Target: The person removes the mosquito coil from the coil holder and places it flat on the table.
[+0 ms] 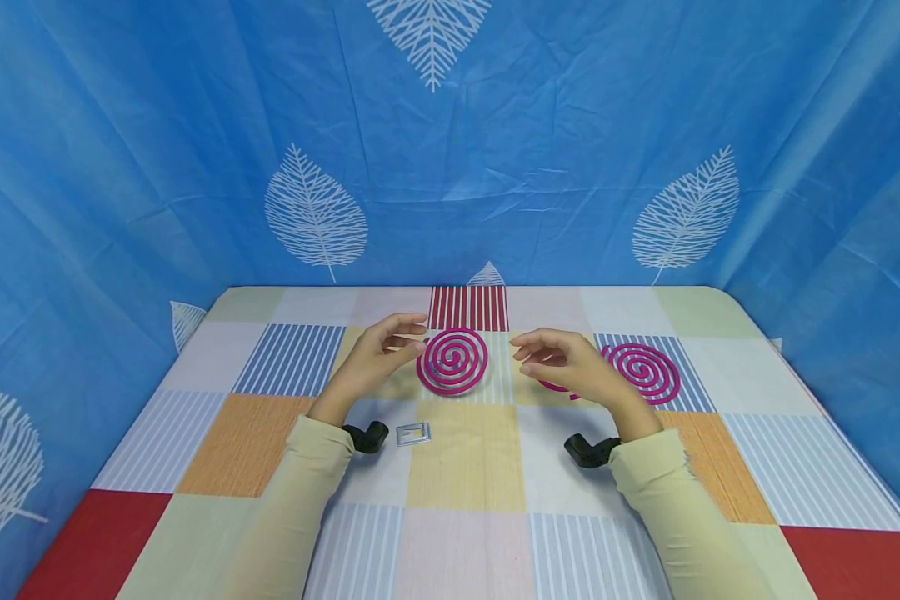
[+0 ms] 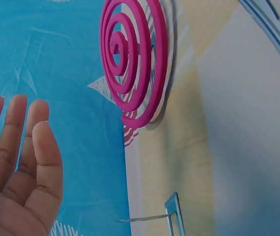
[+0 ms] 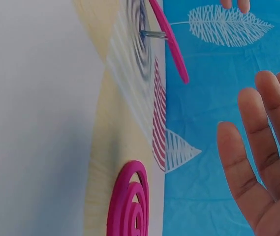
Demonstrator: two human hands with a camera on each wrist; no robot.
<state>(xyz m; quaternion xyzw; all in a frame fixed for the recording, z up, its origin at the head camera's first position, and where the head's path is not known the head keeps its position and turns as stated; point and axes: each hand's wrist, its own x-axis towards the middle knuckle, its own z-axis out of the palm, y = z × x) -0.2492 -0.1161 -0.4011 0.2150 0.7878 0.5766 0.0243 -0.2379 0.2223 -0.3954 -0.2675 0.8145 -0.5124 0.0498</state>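
Note:
A pink mosquito coil [image 1: 453,361] sits raised on a thin metal stand [image 3: 154,34] near the middle of the table, casting a spiral shadow. To its left is my left hand [image 1: 378,354], thumb and fingers apart and loosely bent, with nothing held. My right hand [image 1: 566,360] hovers to the right of the coil, likewise holding nothing. Behind that hand another pink coil [image 1: 551,386] is partly hidden. A further coil [image 1: 642,372] lies just to the right. Below my left hand, the left wrist view shows a metal stand [image 2: 175,214] with its prong bent up.
A flat metal coil stand [image 1: 413,433] lies on the patchwork tablecloth [image 1: 465,467] near my left wrist. Blue curtains [image 1: 510,192] with white leaf prints enclose the back and both sides. A black camera mount [image 1: 367,437] is strapped to each wrist.

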